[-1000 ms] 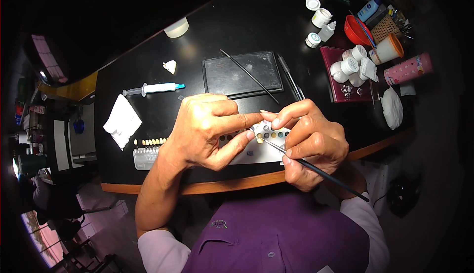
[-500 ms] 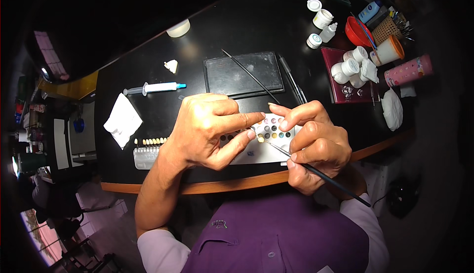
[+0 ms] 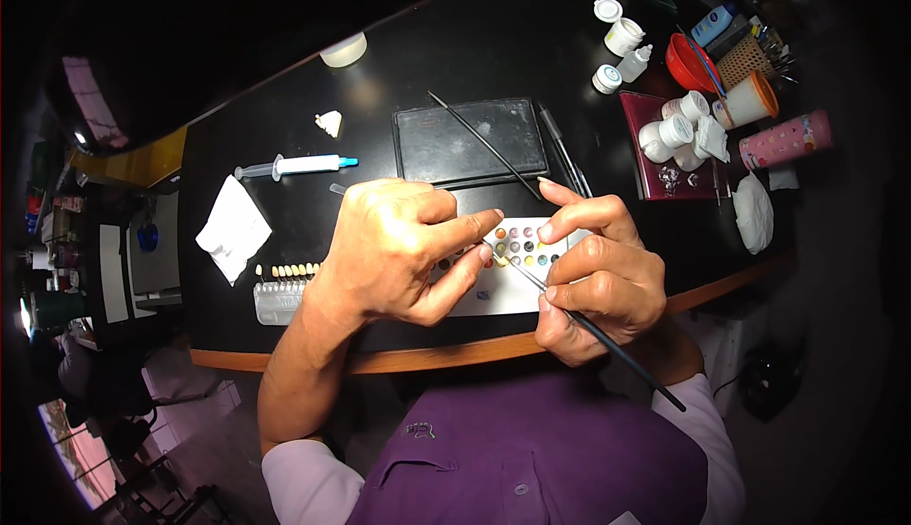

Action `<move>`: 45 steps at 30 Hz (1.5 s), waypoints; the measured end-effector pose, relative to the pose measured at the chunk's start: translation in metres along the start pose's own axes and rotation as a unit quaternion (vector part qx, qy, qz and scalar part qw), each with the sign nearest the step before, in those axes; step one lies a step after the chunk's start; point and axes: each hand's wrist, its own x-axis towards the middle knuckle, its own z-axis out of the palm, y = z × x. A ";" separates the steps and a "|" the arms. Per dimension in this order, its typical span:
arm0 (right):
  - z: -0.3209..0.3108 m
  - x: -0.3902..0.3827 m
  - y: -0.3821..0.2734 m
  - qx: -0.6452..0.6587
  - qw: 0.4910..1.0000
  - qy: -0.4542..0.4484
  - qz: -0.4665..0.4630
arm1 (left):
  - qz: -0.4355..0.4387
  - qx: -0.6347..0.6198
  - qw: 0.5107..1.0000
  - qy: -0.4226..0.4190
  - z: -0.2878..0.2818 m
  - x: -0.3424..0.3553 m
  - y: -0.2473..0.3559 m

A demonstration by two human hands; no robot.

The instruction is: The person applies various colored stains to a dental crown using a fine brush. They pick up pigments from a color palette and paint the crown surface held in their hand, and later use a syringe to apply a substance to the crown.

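Observation:
My left hand [image 3: 394, 250] is closed in a pinch between thumb and forefinger. At its fingertips is a small cream piece [image 3: 502, 261], like a dental crown, partly hidden. My right hand [image 3: 607, 273] grips a slim black-handled brush [image 3: 622, 352], forefinger raised off the handle. The brush tip meets or nearly meets the cream piece; I cannot tell which. Below both hands lies a white palette [image 3: 508, 295] with rows of small coloured wells, partly covered by my left hand. Left of my left wrist sits a tooth shade guide [image 3: 281, 303] with tooth-shaped tabs.
Beyond my hands lies a black slab [image 3: 465, 140] with another brush [image 3: 479, 138] across it. A syringe [image 3: 304, 166] and a folded white tissue [image 3: 232, 231] are at left. White jars [image 3: 676, 131] on a maroon tray [image 3: 634, 131] and a red bowl [image 3: 685, 65] stand at right.
My right hand has shifted slightly left and the brush handle has swung to a steeper slant, its tip closer to the cream piece. My left hand has barely moved.

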 end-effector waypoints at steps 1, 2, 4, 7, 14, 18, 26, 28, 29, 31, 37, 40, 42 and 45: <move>-0.001 0.001 -0.001 -0.001 1.000 -0.002 0.002 | 0.002 0.002 1.000 0.000 0.000 0.001 0.000; -0.001 0.001 -0.002 -0.001 1.000 -0.004 0.004 | 0.004 0.003 1.000 0.000 0.000 0.001 0.000; -0.001 0.001 -0.001 -0.003 1.000 -0.005 0.005 | 0.003 0.004 1.000 -0.003 -0.001 0.001 0.000; 0.000 0.001 -0.002 -0.006 1.000 -0.005 0.006 | 0.004 0.003 1.000 -0.006 -0.001 0.000 -0.001; -0.002 0.002 -0.001 0.008 1.000 -0.017 0.000 | 0.002 0.001 1.000 -0.005 0.000 -0.001 -0.001; -0.003 0.000 0.000 0.008 1.000 -0.024 -0.008 | 0.002 -0.005 1.000 0.000 0.001 -0.001 -0.001; -0.005 -0.001 0.000 0.022 1.000 -0.020 -0.007 | 0.007 -0.016 1.000 0.001 -0.002 0.001 0.000; -0.004 -0.002 0.001 0.027 1.000 -0.006 -0.013 | 0.010 -0.018 1.000 0.005 -0.001 0.000 -0.001; -0.004 -0.002 0.002 0.033 0.999 0.006 -0.018 | 0.013 -0.021 1.000 0.009 -0.001 0.000 -0.002; -0.003 -0.003 0.003 0.029 0.999 0.011 -0.018 | 0.015 -0.020 1.000 0.005 -0.002 0.001 -0.002; -0.004 -0.002 0.003 0.024 1.000 0.005 -0.017 | 0.013 -0.020 1.000 0.003 -0.003 0.002 -0.001; -0.005 -0.003 0.003 0.034 0.999 0.005 -0.018 | 0.016 -0.020 1.000 0.005 -0.003 0.001 -0.002; -0.005 -0.005 0.004 0.042 0.999 0.014 -0.020 | 0.020 -0.020 1.000 0.005 -0.003 0.002 -0.002; -0.003 -0.004 0.004 0.038 0.999 0.024 -0.019 | 0.026 -0.021 0.999 0.007 -0.003 0.002 -0.003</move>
